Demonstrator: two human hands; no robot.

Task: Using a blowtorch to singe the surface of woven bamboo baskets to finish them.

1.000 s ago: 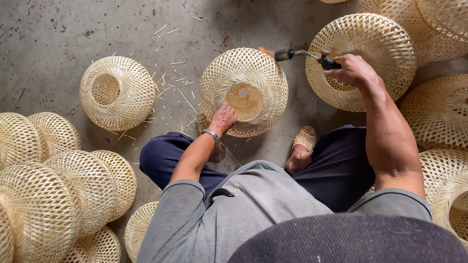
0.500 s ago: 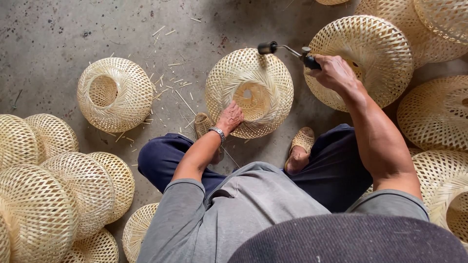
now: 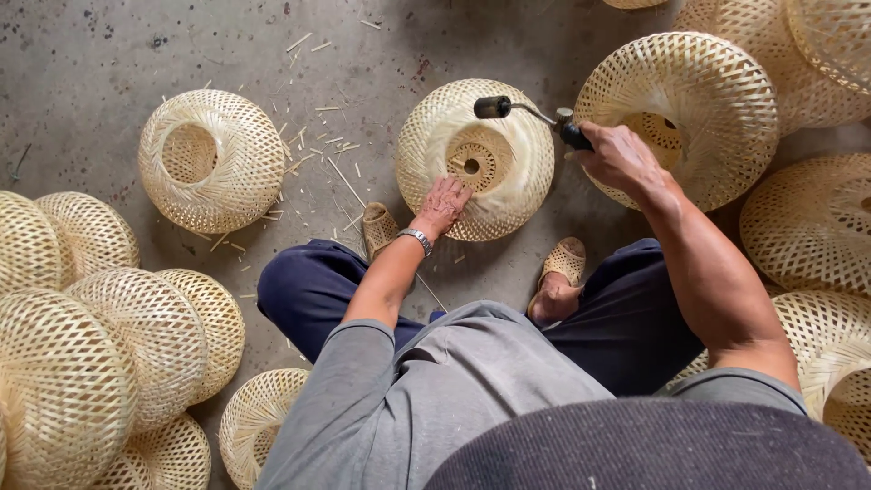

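A round woven bamboo lampshade (image 3: 508,172) lies on the concrete floor in front of me, its small woven centre facing up. My left hand (image 3: 442,205), with a metal watch at the wrist, rests on the shade's near side. My right hand (image 3: 617,156) grips the black handle of a small torch-like tool (image 3: 531,115). The tool's dark nozzle hangs over the shade's upper right part, pointing left.
Another woven shade (image 3: 210,160) lies at the left with bamboo slivers (image 3: 318,145) strewn beside it. Stacks of shades fill the left edge (image 3: 100,354) and the right side (image 3: 689,109). My feet in woven slippers (image 3: 379,229) sit just below the shade.
The shade has been turned, so a small woven centre now faces up instead of the wider opening. My right hand brought the tool left, over the shade. My left hand stayed on its near side.
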